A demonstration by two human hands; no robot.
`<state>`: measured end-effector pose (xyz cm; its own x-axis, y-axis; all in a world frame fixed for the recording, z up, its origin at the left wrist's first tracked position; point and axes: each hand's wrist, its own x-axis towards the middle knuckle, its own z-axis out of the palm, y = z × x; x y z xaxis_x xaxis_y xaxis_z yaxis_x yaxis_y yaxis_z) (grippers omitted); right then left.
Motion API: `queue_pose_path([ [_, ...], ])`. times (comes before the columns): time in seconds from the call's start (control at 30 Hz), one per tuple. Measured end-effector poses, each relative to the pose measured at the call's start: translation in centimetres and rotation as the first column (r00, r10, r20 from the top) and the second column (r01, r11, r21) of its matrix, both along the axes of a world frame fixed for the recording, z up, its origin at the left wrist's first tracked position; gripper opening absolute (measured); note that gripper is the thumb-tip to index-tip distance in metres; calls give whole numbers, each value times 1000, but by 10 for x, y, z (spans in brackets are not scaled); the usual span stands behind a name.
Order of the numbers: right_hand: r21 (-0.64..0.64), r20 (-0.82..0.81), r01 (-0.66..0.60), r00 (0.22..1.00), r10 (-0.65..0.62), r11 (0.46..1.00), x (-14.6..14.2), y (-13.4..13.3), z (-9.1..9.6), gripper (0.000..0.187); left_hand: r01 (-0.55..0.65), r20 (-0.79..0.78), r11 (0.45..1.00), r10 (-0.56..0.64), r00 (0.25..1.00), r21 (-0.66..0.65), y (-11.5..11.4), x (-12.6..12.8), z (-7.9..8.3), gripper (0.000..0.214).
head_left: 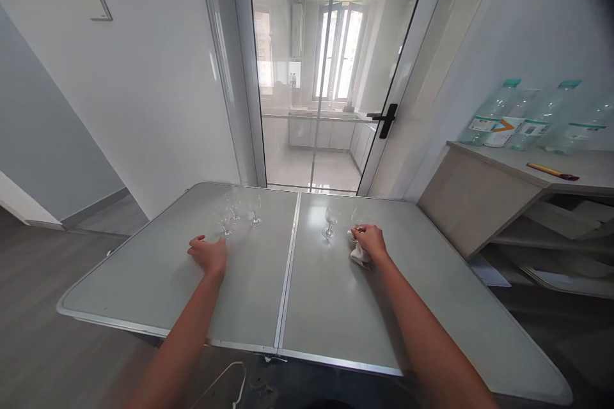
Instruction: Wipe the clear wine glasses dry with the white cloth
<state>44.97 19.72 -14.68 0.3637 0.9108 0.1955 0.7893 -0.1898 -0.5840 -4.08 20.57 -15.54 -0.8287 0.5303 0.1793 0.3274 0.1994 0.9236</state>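
On the left half of the folding table, my left hand is just in front of a clear stemmed glass. Its thumb and fingers are apart, and nothing shows in them. Two more stemmed glasses, a rear one and a right one, stand close behind. Over on the right half, my right hand is closed at the lower part of a stemmed glass. A crumpled white cloth bunches under its fingers. Another stemmed glass stands upright to the left of that hand.
A glass door with a black handle stands behind the table. At right, a shelf unit bears several plastic bottles and a yellow stick-like item. A metal seam divides the tabletop.
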Motion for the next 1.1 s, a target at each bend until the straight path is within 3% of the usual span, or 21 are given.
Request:
queue_pose_path([
  [0.23,-84,10,-18,1000,19,996,-4,6,-1,23,174,-99,983,-180,979,-64,25,6,-1,81],
  [0.43,-146,22,4,1000,0,989,-8,-4,8,34,219,-116,975,-221,968,-29,31,13,-8,83],
  [0.53,-228,47,41,998,-31,973,-6,-19,10,43,239,-115,971,-235,965,27,33,14,-6,81],
  [0.67,-342,107,68,994,-33,937,-3,-49,6,41,248,-120,963,-236,964,104,37,15,0,73],
  [0.83,-415,183,139,981,-68,899,-2,-82,5,60,278,-114,943,-260,959,183,40,17,7,55],
  [1.03,-414,130,14,991,44,910,5,-103,26,23,303,-129,917,-278,952,260,26,24,26,47],
  [1.1,-359,94,-54,991,94,932,-1,-105,33,28,358,-178,888,-317,931,289,11,40,32,52],
])
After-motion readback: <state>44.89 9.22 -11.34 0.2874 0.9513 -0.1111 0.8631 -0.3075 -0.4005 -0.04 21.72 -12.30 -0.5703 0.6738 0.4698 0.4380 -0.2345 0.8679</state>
